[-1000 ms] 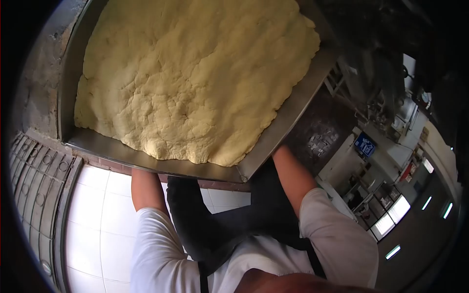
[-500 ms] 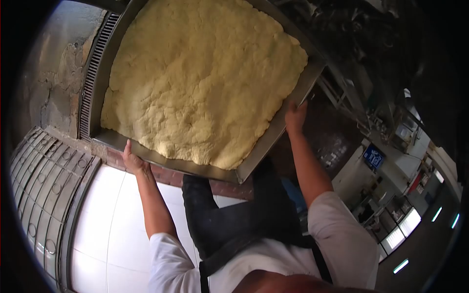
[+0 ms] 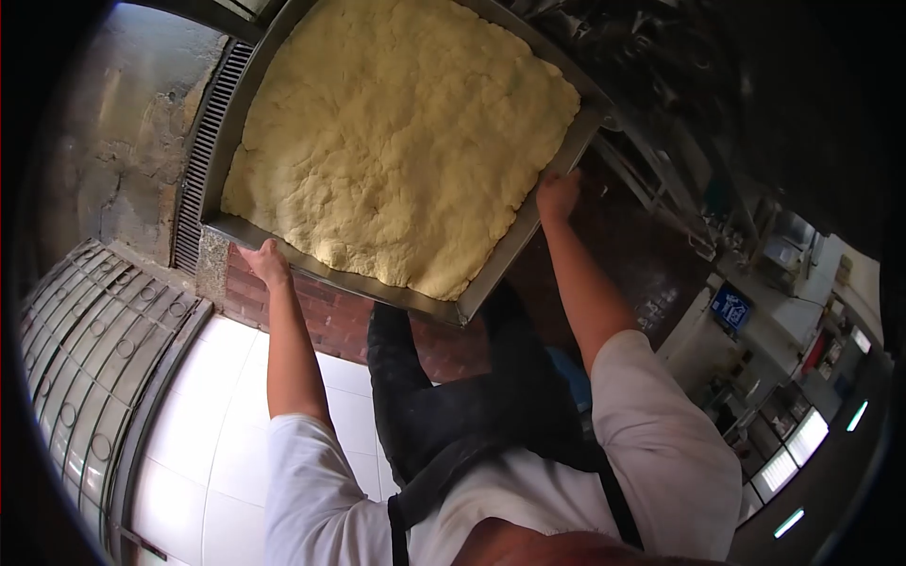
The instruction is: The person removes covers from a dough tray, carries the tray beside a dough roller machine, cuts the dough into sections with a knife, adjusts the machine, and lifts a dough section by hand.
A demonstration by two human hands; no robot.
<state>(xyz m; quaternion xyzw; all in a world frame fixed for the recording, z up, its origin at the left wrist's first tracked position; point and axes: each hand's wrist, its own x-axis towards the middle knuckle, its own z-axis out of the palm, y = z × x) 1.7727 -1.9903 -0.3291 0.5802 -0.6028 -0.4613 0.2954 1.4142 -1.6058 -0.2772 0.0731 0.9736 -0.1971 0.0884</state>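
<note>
A large square metal baking tray (image 3: 517, 236) fills the upper middle of the head view, its far edge cut off by the frame. Pale yellow dough (image 3: 401, 141) lies in it as a thick, uneven layer reaching close to the walls. My left hand (image 3: 267, 261) grips the near edge by the left corner, fingers mostly hidden under the tray. On the right side, my right hand (image 3: 559, 195) is closed around the rim. Both arms are stretched out in front of me.
A slotted drain grate (image 3: 201, 156) runs along the tray's left. Below it stands a metal grille with ring shapes (image 3: 104, 349). White floor tiles (image 3: 236, 424) and reddish bricks (image 3: 330, 321) lie beneath. Dark metal framework (image 3: 651, 189) and a blue sign (image 3: 730, 307) are at right.
The tray has moved a little farther from my body, with both hands still holding it. My arms are stretched out more, and more brick shows below the near edge.
</note>
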